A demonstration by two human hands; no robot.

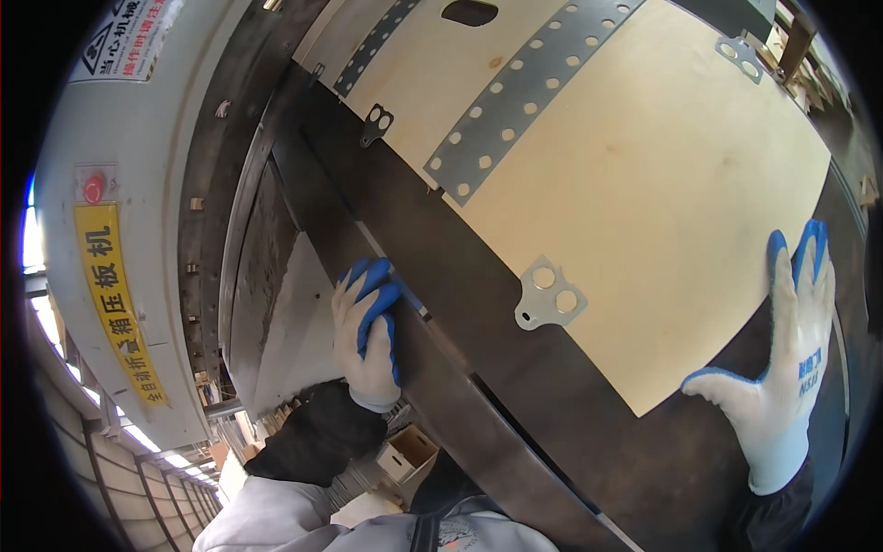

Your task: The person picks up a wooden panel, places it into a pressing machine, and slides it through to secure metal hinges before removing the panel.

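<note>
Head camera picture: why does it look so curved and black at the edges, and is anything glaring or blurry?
Head view: fisheye distortion bows the grey machine housing, with blackness filling the corners; head view: bright strips at lower left are blown out to white; head view: the plywood panel, left gloved hand and right gloved hand show no obvious blur.

A pale wooden panel (681, 202) lies flat on a dark metal table (635, 488), set slantwise, one corner toward the person; a broad grey metal strip (513, 97) with two rows of round holes runs across it; a second holed strip (377, 46) lies farther left; between them is a dark oval opening (470, 12); a silvery bracket (532, 296) with two round holes juts past the near edge; a similar plate (739, 59) sits at the far edge.
</note>
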